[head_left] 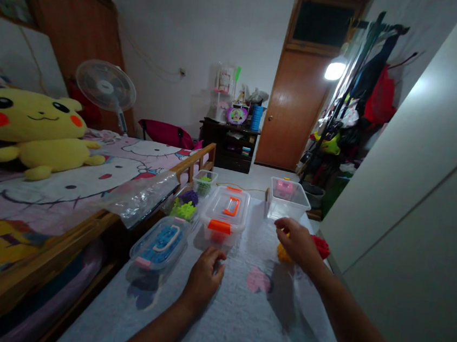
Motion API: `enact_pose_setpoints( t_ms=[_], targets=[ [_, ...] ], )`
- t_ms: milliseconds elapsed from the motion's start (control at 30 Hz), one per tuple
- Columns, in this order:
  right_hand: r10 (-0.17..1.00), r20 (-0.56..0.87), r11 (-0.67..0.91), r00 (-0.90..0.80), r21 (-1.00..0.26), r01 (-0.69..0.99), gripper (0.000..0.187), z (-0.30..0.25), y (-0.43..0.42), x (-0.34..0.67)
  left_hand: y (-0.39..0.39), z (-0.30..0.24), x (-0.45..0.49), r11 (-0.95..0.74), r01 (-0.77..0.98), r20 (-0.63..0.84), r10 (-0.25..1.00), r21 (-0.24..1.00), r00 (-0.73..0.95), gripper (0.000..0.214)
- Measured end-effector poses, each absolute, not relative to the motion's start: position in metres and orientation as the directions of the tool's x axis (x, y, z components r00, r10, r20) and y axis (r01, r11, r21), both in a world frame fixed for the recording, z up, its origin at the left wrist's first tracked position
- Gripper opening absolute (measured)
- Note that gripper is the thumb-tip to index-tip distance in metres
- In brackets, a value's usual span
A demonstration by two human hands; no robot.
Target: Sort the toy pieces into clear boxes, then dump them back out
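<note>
My left hand [204, 276] rests on the grey table top [232, 324] with its fingers curled, just in front of a clear lidded box with an orange handle and latch [224, 215]. My right hand [296, 242] hovers over a pile of yellow pieces [283, 254] and red pieces [322, 246], fingers bent down; I cannot see whether it holds any. Beyond it stands an open clear tub with pink pieces inside [286, 198]. A few pink pieces [258, 280] lie on the table between my hands.
A lidded box of blue pieces [160, 243] sits at the left, with green and purple pieces [184, 205] and a small tub [204, 182] behind it. A bed with a yellow plush toy [32, 128] runs along the left. A white cupboard [413, 201] stands at the right.
</note>
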State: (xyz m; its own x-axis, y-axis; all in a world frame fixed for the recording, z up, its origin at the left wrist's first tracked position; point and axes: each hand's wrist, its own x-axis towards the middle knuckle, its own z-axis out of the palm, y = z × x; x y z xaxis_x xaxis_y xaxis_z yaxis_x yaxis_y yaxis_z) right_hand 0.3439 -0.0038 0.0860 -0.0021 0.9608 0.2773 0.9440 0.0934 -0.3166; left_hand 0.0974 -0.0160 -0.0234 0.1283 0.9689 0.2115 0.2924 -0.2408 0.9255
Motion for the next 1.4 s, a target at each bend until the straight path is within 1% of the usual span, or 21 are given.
enact_pose_setpoints(
  t_ms=[133,233,333,433,500,600,633,767,933,1033,1100,1167,1233,1333,1400],
  targets=[
    [0.965,0.252,-0.031,0.078,-0.187,0.982,0.034,0.093,0.059,0.368,-0.011,-0.029,0.097,-0.218,0.350,0.183,0.975,0.911,0.130,0.012],
    [0.969,0.210,-0.110,0.130,-0.103,0.989,0.039,0.093,0.090,0.379,-0.009,-0.034,0.096,-0.226,0.382,0.179,0.972,0.896,0.154,0.014],
    [0.975,0.142,-0.166,0.168,-0.029,0.986,0.032,0.091,0.108,0.383,-0.010,-0.036,0.095,-0.238,0.394,0.182,0.968,0.888,0.175,0.014],
    [0.980,0.083,-0.185,0.181,0.037,0.982,0.034,0.087,0.117,0.382,-0.010,-0.035,0.095,-0.241,0.392,0.179,0.965,0.888,0.189,0.014],
    [0.981,0.071,-0.184,0.178,0.075,0.980,0.035,0.085,0.120,0.380,-0.010,-0.033,0.095,-0.244,0.388,0.179,0.964,0.889,0.196,0.014],
    [0.981,0.092,-0.180,0.169,0.121,0.976,0.025,0.081,0.120,0.376,-0.010,-0.031,0.096,-0.244,0.386,0.178,0.964,0.890,0.198,0.014],
    [0.981,0.106,-0.175,0.161,0.135,0.975,0.024,0.079,0.120,0.375,-0.010,-0.031,0.096,-0.242,0.384,0.177,0.964,0.891,0.197,0.014],
    [0.978,0.178,-0.138,0.105,0.180,0.974,0.034,0.079,0.113,0.372,-0.010,-0.030,0.095,-0.231,0.368,0.167,0.966,0.900,0.199,0.014],
    [0.947,0.314,-0.137,0.062,0.222,0.965,0.034,0.100,0.091,0.368,-0.011,-0.031,0.094,-0.238,0.350,0.174,0.963,0.906,0.205,0.013],
    [0.896,0.442,-0.159,0.037,0.244,0.957,0.032,0.122,0.066,0.362,-0.012,-0.030,0.093,-0.244,0.363,0.180,0.963,0.899,0.200,0.013],
    [0.821,0.569,-0.150,-0.031,0.268,0.952,0.027,0.136,0.041,0.358,-0.012,-0.029,0.092,-0.252,0.363,0.186,0.960,0.897,0.207,0.013],
    [0.747,0.656,-0.107,-0.108,0.279,0.954,0.021,0.144,0.010,0.354,-0.011,-0.030,0.092,-0.253,0.343,0.188,0.959,0.905,0.211,0.012],
    [0.680,0.710,-0.023,-0.186,0.273,0.962,0.019,0.147,-0.026,0.350,-0.010,-0.031,0.091,-0.234,0.300,0.176,0.962,0.925,0.208,0.010],
    [0.605,0.740,0.145,-0.295,0.261,0.954,0.021,0.141,-0.079,0.346,-0.010,-0.032,0.089,-0.193,0.235,0.149,0.970,0.953,0.193,0.010],
    [0.586,0.734,0.255,-0.343,0.235,0.938,0.022,0.132,-0.110,0.347,-0.011,-0.030,0.087,-0.183,0.206,0.146,0.972,0.961,0.184,0.011]
  ],
)
